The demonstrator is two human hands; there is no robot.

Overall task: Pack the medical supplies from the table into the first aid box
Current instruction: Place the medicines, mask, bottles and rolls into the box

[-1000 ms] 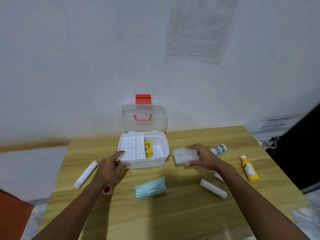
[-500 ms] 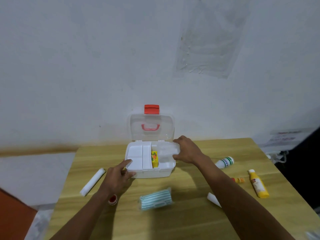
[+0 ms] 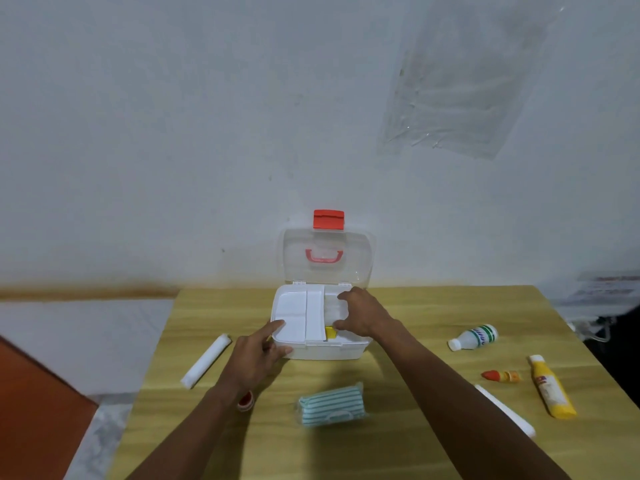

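Observation:
The white first aid box [image 3: 325, 351] stands open at the back of the table, its clear lid [image 3: 327, 258] with a red latch upright against the wall. My right hand [image 3: 360, 315] grips a clear plastic tray [image 3: 334, 310] and holds it in the box's right half, over a yellow item [image 3: 330, 332]. My left hand [image 3: 258, 358] grasps the box's front left corner, index finger on the rim. On the table lie a striped green-white pack [image 3: 332, 405], two white rolls [image 3: 206, 360] [image 3: 505, 410], a white bottle [image 3: 474, 337], a yellow tube [image 3: 550, 388] and a small orange dropper [image 3: 502, 375].
A small red-and-white roll [image 3: 246, 399] lies partly hidden under my left wrist. The wooden table [image 3: 398, 445] ends at the wall behind the box. Left of the table are a white surface and an orange object [image 3: 34, 410] lower down.
My right hand carried the clear tray from the table beside the box into the box's right half. My left hand stayed on the box's front left corner.

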